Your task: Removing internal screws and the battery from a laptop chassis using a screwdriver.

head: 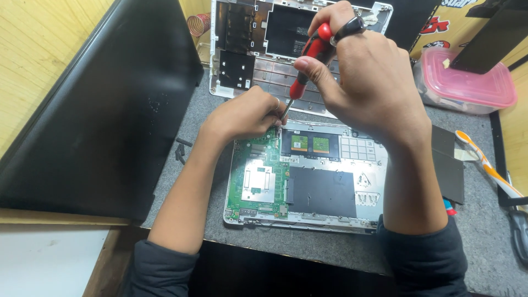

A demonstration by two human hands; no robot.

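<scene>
An opened laptop base [308,217] lies on the grey mat, showing a green circuit board [258,181] on its left and a black battery panel [322,190] in the middle. My right hand [368,82] grips a red and black screwdriver [311,58], held tilted, its tip down at the top edge of the circuit board. My left hand [245,115] rests on that top edge with fingertips pinched around the screwdriver's shaft near the tip.
A detached white laptop cover [247,55] lies beyond the base. A large black laptop lid [104,110] leans at the left. At right sit a pink-lidded plastic box [467,82], black pads [448,165] and an orange and white tool [487,165]. A coiled wire [199,25] sits at the back.
</scene>
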